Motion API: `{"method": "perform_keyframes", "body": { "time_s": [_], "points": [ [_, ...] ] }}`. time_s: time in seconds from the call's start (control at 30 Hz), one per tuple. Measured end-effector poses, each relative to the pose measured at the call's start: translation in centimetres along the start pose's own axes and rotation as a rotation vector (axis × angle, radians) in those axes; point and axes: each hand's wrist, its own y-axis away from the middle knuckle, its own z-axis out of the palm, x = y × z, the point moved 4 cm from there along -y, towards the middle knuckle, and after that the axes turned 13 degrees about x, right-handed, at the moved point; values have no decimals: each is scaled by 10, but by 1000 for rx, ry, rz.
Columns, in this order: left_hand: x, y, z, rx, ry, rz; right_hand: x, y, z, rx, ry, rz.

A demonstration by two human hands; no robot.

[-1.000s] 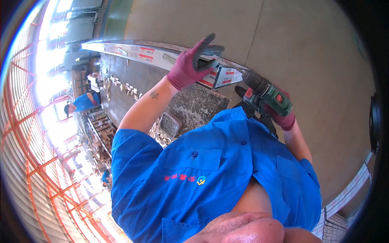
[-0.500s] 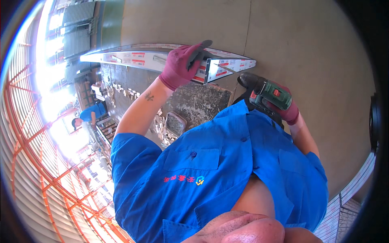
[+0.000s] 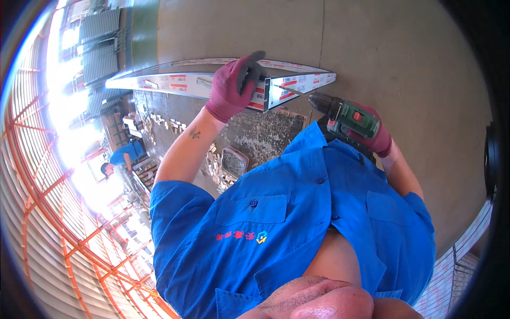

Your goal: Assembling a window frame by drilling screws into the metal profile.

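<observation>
A long frame of white profiles (image 3: 180, 82), wrapped in red-and-white printed film, lies across the view ahead of me. My left hand (image 3: 232, 87), in a maroon glove with grey fingers, is closed over the frame beside its near corner, the index finger sticking out. What its curled fingers cover is partly hidden. My right hand (image 3: 380, 139), in a similar glove, grips a green and black cordless drill (image 3: 356, 119). Its long thin bit points left at the short side of the frame, the tip by the bright patch near the corner. Whether the tip touches cannot be told.
Below the frame is a worn, scuffed work surface (image 3: 276, 130). A tray of small parts (image 3: 234, 161) and scattered small pieces (image 3: 215, 167) are near my left arm. Another person in blue (image 3: 126, 154) bends at the far left. Grey floor (image 3: 414, 69) extends right.
The drill and its bit have shifted slightly left, closer to the frame's corner. My left hand and the corner also appear a little further left. Both hands keep their holds.
</observation>
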Motion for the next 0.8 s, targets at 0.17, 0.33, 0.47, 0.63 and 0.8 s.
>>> {"method": "perform_keyframes", "body": {
  "time_s": [0.17, 0.33, 0.47, 0.63, 0.8],
  "points": [
    [-8, 0, 0, -56, -57, 35, 5, 0, 1, 14, 11, -15],
    [-5, 8, -8, -246, -119, 427, 9, 3, 1, -7, 36, 22],
    [7, 14, -8, -272, -204, 512, 19, 5, -2, 49, 13, 21],
    [-1, 18, -5, -259, -179, 485, 19, 6, -2, 38, -20, 6],
    [12, 16, 2, -208, -228, 381, 22, 6, -2, 14, -12, 17]
  ]
}}
